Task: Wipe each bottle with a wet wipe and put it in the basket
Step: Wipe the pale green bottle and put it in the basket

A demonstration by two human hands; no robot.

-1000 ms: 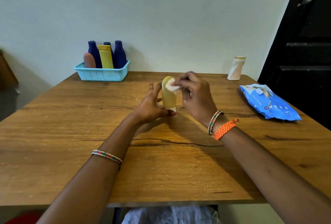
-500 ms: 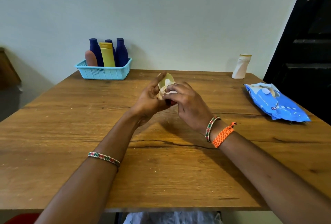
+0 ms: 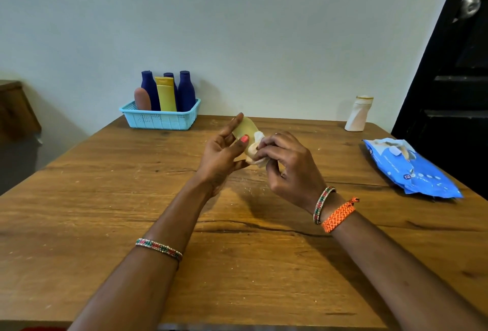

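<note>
Head view first: we see the left hand (image 3: 220, 155) lifted above the table, holding a small pale-yellow plastic bottle (image 3: 245, 128) between thumb and fingers, tilted with its rounded end up and away. The right hand (image 3: 286, 164) is pressed close against it, fingers curled round a crumpled white wet wipe (image 3: 256, 149) that touches the bottle's lower part — so we judge the wiping step to be in hand for this bottle.

Further out, the light-blue perforated plastic basket (image 3: 161, 120) sits at the far left of the brown wooden table (image 3: 105, 211), already holding several bottles. A white bottle with a gold-rimmed cap (image 3: 359, 114) stands at the far right, apparently not yet wiped, near a blue wipes packet (image 3: 412, 169).

Next, we think, comes finishing the wipe — then the left hand must carry the bottle well across to the basket and find a gap among those standing there.
</note>
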